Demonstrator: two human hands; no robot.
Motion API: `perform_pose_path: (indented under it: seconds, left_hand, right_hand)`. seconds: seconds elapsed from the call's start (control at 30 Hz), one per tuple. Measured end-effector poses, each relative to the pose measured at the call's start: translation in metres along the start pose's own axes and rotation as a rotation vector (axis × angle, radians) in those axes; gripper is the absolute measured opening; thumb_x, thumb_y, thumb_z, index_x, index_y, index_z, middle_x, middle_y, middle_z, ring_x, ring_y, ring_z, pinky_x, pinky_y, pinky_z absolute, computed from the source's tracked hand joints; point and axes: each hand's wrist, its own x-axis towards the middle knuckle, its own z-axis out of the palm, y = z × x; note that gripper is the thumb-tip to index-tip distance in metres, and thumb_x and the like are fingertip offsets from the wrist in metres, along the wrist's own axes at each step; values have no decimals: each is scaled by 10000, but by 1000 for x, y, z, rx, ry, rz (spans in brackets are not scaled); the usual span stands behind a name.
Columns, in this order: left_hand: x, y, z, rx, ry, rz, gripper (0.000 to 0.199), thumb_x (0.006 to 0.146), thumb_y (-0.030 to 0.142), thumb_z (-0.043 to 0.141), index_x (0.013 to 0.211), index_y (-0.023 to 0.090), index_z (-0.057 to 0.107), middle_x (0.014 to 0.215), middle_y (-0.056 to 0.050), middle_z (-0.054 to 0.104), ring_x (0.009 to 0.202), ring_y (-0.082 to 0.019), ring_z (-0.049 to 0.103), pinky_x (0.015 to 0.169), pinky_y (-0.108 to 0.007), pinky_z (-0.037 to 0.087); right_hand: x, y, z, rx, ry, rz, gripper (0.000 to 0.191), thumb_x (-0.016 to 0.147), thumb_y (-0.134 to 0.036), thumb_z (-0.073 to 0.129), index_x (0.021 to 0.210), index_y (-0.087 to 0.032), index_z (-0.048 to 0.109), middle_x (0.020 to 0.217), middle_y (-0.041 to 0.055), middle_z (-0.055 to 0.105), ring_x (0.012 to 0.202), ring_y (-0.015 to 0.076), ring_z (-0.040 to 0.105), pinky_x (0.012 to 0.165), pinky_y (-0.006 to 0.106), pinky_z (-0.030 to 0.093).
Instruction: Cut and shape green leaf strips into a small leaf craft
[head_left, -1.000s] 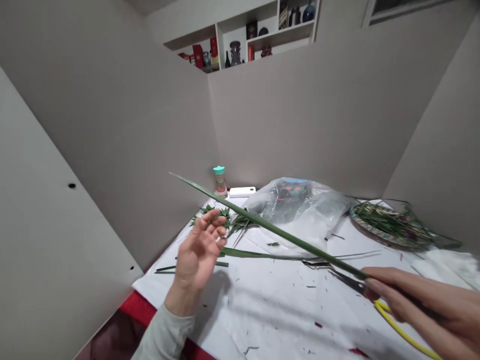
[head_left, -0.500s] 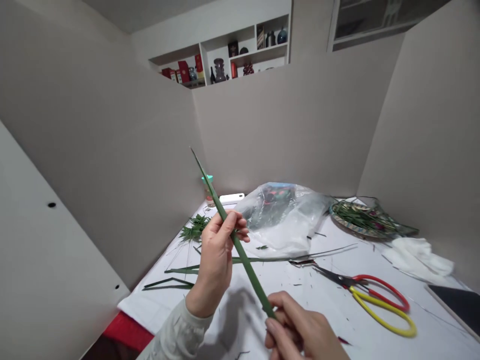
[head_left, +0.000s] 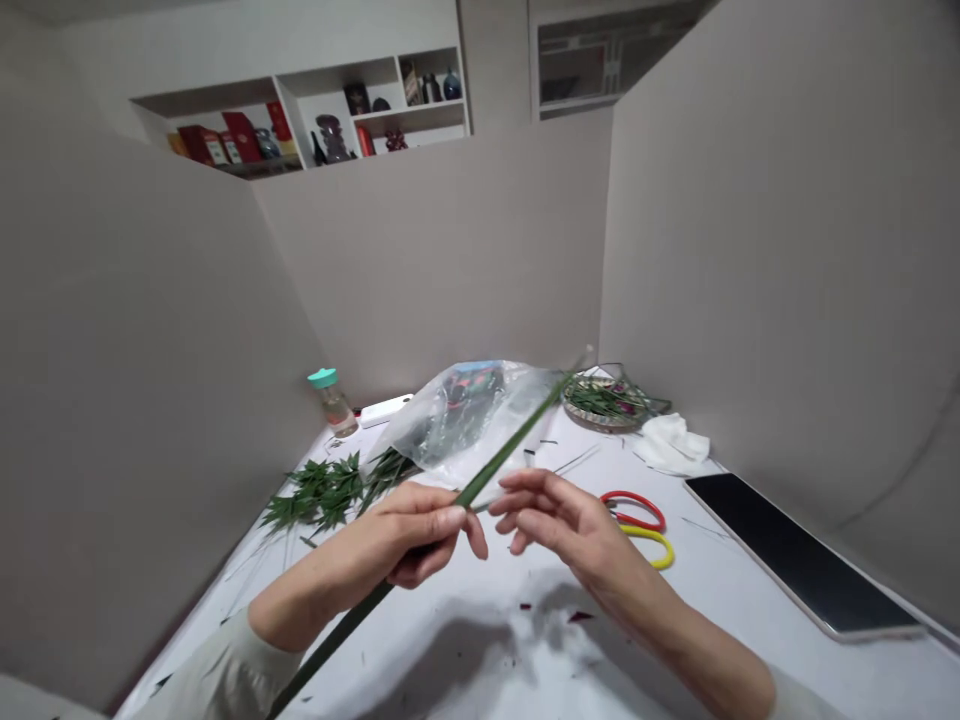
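Head view: leaf (head_left: pixel 512 445) cropped below, tip blurred; scissors (head_left: pixel 646 533) partly hidden.

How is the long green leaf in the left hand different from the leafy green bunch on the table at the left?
The long green leaf is one narrow blade; the leafy bunch is a cluster of short, pointed leaves.
The long green leaf slants, held up in the left hand; the leafy bunch lies on the table.
Both are green.

No text, label, brand, number or sign legible.
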Motion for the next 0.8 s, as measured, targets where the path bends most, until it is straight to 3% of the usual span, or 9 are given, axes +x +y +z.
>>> perform_pose_path:
  seconds: [0.13, 0.33, 0.43, 0.6, 0.8]
  left_hand:
    - [14, -12, 12, 93, -175, -76, 336, 919, 442, 610, 900, 128, 728, 429, 83, 375, 388, -67, 215, 408, -248, 146]
    - [22, -26, 22, 186, -221, -135, 331, 915, 471, 581, 914, 156, 682, 498, 94, 347, 446, -87, 239, 443, -255, 171]
    - [27, -35, 28, 268, -166, -128, 367, 910, 520, 565, 896, 164, 653, 522, 77, 434, 451, -94, 319, 450, -253, 224]
    - [50, -66, 39, 417, 63, -24, 395, 965, 506, 526, 717, 198, 536, 584, 62, 503, 480, -102, 427, 497, -260, 354]
    - [66, -87, 47, 492, 152, 66, 410, 983, 492, 533, 709, 190, 576, 627, 51, 546, 585, -140, 546, 640, -322, 481]
  right_hand:
    - [-2, 6, -5, 120, 67, -10, 263, 840, -429, 746, 956, -195, 722, 858, 19, 731, 814, 154, 679, 744, 266, 527]
    - [-18, 18, -11, 199, 106, 52, 268, 785, -399, 813, 943, -193, 745, 727, -6, 722, 696, 132, 652, 692, 249, 507]
    - [-23, 28, -13, 210, 152, 109, 271, 789, -421, 813, 860, -167, 750, 690, 13, 729, 646, 124, 643, 649, 240, 497]
    - [-28, 51, -16, 207, 262, 246, 314, 834, -450, 778, 863, -139, 749, 687, 6, 718, 538, 92, 601, 522, 217, 455]
    - [-33, 54, -38, 152, 305, 346, 341, 917, -479, 706, 851, -146, 683, 697, -20, 706, 504, 92, 604, 521, 238, 508]
